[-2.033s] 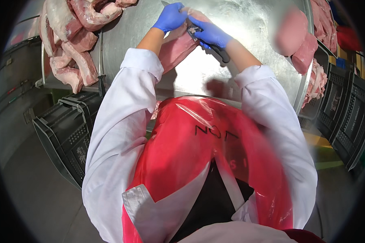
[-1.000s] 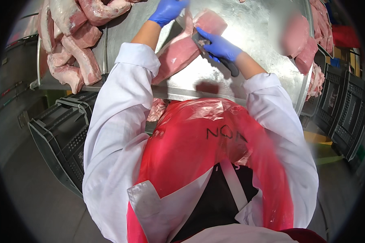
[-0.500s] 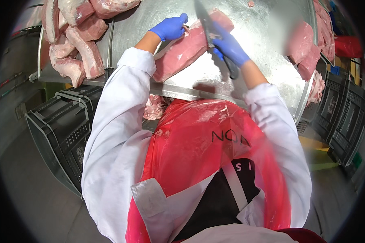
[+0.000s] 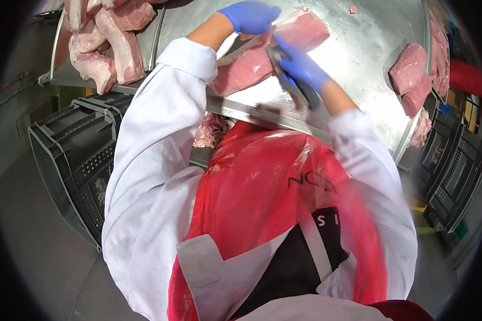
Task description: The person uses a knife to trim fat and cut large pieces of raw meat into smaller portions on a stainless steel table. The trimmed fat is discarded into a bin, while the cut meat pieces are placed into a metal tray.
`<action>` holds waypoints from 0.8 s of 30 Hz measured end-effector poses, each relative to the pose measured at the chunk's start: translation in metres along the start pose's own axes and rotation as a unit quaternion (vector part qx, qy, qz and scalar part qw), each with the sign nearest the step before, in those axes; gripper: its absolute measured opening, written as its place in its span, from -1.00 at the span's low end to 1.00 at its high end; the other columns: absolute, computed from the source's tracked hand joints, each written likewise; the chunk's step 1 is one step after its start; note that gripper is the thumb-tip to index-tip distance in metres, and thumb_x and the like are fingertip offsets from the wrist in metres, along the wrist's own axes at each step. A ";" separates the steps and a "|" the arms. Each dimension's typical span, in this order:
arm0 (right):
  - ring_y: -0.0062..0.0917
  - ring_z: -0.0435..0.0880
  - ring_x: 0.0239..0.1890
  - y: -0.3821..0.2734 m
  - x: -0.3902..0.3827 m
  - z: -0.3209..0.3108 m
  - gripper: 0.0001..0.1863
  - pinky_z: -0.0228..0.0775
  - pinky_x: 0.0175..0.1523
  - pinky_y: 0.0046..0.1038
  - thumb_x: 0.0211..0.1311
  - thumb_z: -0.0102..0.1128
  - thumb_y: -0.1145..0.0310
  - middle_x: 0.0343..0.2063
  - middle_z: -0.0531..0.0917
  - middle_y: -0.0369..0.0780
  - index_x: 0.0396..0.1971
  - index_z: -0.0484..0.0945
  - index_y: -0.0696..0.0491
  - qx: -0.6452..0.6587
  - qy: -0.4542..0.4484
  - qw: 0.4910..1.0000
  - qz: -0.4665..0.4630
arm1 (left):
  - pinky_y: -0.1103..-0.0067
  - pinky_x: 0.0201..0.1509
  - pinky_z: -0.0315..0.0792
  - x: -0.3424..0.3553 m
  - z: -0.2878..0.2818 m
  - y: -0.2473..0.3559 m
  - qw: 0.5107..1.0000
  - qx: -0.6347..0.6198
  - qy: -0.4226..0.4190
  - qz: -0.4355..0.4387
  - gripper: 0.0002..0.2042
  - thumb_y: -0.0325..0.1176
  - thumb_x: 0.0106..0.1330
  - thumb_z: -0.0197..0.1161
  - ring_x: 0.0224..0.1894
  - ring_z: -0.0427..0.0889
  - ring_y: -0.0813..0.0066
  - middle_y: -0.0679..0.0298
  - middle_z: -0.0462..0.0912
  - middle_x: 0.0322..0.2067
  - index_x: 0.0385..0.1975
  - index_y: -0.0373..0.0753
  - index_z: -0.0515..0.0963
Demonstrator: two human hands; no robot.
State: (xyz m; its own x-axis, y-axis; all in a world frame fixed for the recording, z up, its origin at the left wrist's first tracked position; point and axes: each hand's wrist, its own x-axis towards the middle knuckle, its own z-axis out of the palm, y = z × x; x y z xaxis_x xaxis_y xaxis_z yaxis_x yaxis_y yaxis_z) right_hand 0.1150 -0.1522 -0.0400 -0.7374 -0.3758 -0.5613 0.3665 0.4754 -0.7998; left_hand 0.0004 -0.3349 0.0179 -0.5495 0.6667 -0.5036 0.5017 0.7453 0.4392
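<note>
A long pink piece of meat [image 4: 246,69] lies slantwise on the metal table in front of me. At its far left edge my left hand [image 4: 251,17], in a blue glove, is closed. A thin pink strip of meat [image 4: 246,36] shows just under its fingers, mostly covered by the hand. My right hand [image 4: 304,67], also gloved in blue, is wrapped round a knife [image 4: 311,98] with a dark handle. The knife's blade lies over the middle of the meat, blurred and partly hidden by the fingers.
Several large meat pieces [image 4: 120,45] are heaped at the table's [image 4: 353,80] far left. Smaller cuts [image 4: 409,67] lie at the right edge. Dark crates [image 4: 72,160] stand below left, and another crate [image 4: 444,155] below right. Meat trimmings [image 4: 211,131] show under the front edge.
My left hand has moved up and to the right, away from me along the meat. The knife has swung lower, its blade no longer pointing up past the meat. The view has shifted slightly.
</note>
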 end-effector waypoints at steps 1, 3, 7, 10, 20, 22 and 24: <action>-0.44 0.63 -0.46 -0.001 -0.026 0.007 -0.22 0.54 -0.23 -0.42 0.29 -0.03 0.39 -0.40 0.70 -0.11 0.54 0.04 -0.09 0.004 -0.029 1.000 0.003 | 0.27 -0.09 0.52 0.001 0.011 -0.028 0.998 0.047 0.042 0.017 -0.75 -0.40 0.27 0.07 -0.22 0.72 0.11 -0.07 0.71 -0.17 -0.06 -0.23 0.48; -0.50 0.62 -0.51 0.003 -0.073 0.005 -0.22 0.55 -0.28 -0.43 0.28 -0.04 0.40 -0.44 0.69 -0.13 0.53 0.05 -0.08 0.015 -0.069 0.997 0.026 | 0.28 -0.14 0.53 -0.001 0.020 -0.041 0.989 0.096 0.096 0.053 -0.79 -0.35 0.30 0.10 -0.30 0.72 0.14 -0.05 0.70 -0.25 -0.13 -0.26 0.52; -0.61 0.60 -0.54 0.000 0.002 0.008 -0.23 0.56 -0.33 -0.45 0.29 -0.05 0.43 -0.49 0.66 -0.19 0.54 0.05 -0.12 0.012 -0.030 0.999 -0.025 | 0.15 -0.23 0.51 -0.014 -0.002 -0.004 0.992 0.002 0.113 0.057 -0.76 -0.29 0.32 0.08 -0.34 0.67 -0.13 -0.14 0.66 -0.42 -0.29 -0.35 0.57; -0.63 0.56 -0.51 -0.018 -0.016 0.020 -0.25 0.50 -0.35 -0.50 0.40 -0.01 0.41 -0.50 0.60 -0.23 0.55 0.02 -0.25 -0.055 -0.034 0.998 0.011 | 0.12 -0.22 0.51 -0.026 -0.006 -0.022 0.985 -0.002 0.158 0.065 -0.77 -0.33 0.29 0.04 -0.31 0.67 -0.20 -0.18 0.66 -0.41 -0.29 -0.37 0.54; -0.45 0.71 -0.49 -0.029 -0.020 0.059 -0.31 0.59 -0.17 -0.38 0.44 -0.02 0.24 -0.43 0.72 -0.12 0.53 0.05 -0.32 -0.176 -0.040 0.983 -0.035 | 0.13 -0.22 0.47 -0.099 -0.037 -0.013 0.973 -0.041 0.226 0.010 -0.82 -0.40 0.23 0.02 -0.33 0.62 -0.18 -0.11 0.59 -0.46 -0.23 -0.31 0.44; -0.37 0.74 -0.43 -0.001 -0.049 0.062 -0.32 0.59 -0.10 -0.33 0.47 0.00 0.19 -0.30 0.74 -0.05 0.53 0.04 -0.33 -0.204 -0.097 0.974 -0.031 | 0.14 -0.21 0.46 -0.137 -0.059 0.011 0.967 -0.118 0.204 -0.100 -0.83 -0.41 0.23 0.01 -0.32 0.61 -0.18 -0.08 0.58 -0.46 -0.23 -0.31 0.43; -0.46 0.68 -0.54 0.008 -0.065 0.063 -0.32 0.58 -0.18 -0.38 0.47 -0.01 0.24 -0.38 0.72 -0.11 0.53 0.04 -0.34 -0.120 -0.117 0.985 -0.039 | 0.14 -0.21 0.45 -0.146 -0.048 -0.024 0.959 -0.072 0.274 -0.018 -0.83 -0.42 0.24 -0.01 -0.32 0.60 -0.16 -0.06 0.57 -0.46 -0.23 -0.30 0.41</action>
State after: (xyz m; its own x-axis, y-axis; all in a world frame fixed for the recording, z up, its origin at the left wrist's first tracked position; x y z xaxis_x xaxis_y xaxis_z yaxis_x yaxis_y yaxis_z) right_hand 0.2011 -0.1738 -0.0233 -0.5962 -0.5783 -0.5568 0.1482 0.6024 -0.7843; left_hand 0.0361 -0.4493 0.1164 -0.8526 0.5176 -0.0718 0.4002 0.7350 0.5473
